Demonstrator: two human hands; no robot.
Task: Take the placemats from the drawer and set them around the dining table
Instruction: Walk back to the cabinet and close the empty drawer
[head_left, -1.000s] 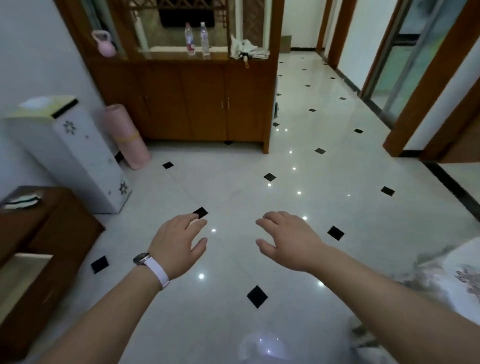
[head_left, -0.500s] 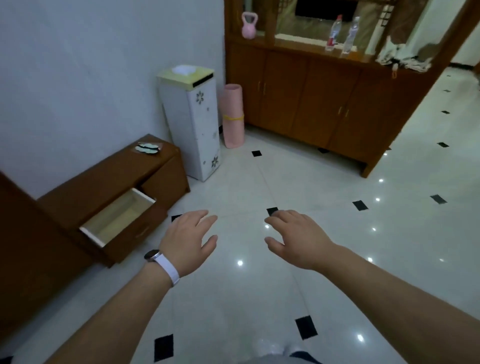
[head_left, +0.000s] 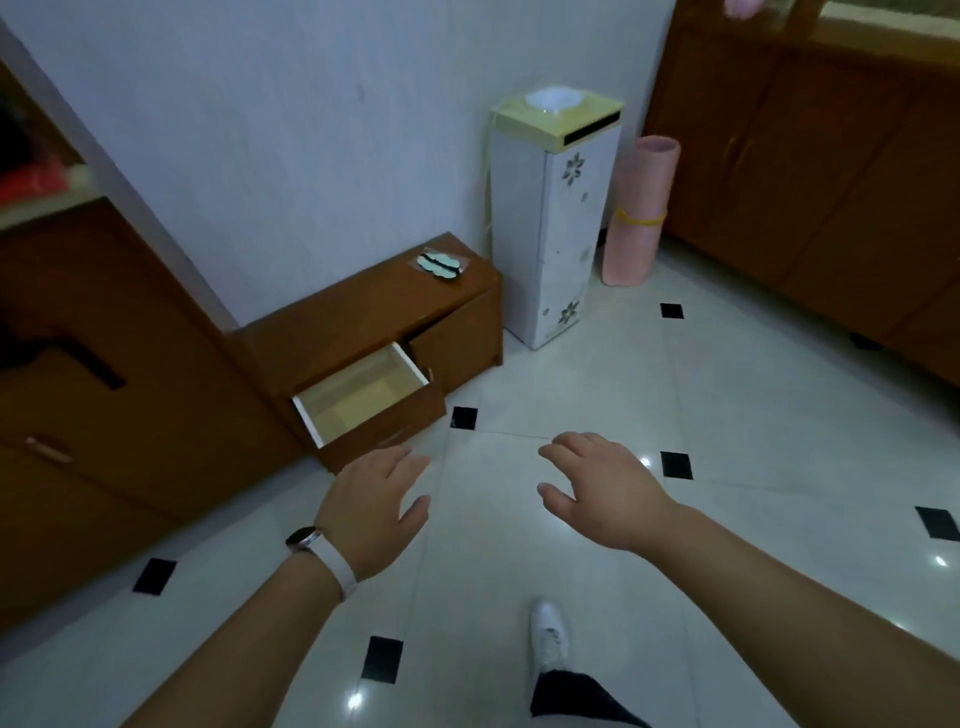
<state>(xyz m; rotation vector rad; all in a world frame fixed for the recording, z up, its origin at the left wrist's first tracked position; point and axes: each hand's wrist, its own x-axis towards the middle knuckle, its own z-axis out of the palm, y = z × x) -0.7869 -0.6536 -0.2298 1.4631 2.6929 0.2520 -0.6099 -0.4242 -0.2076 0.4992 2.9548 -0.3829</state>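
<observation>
Wooden cabinet (head_left: 363, 317), one drawer (head_left: 387, 423) pulled open, left hand (head_left: 371, 512) and right hand (head_left: 605, 491) over tiled floor (head_left: 753, 467), both grips spread

Bare forearms (head_left: 244, 629), dark round watch (head_left: 304, 539) on white strap (head_left: 340, 569) at left wrist, white shoe (head_left: 549, 631), dark trouser leg (head_left: 571, 699)

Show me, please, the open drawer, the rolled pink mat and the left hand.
open drawer (head_left: 363, 400), head view, inner floor.
rolled pink mat (head_left: 641, 202), head view, mid-roll.
left hand (head_left: 371, 512), head view, its back.
</observation>
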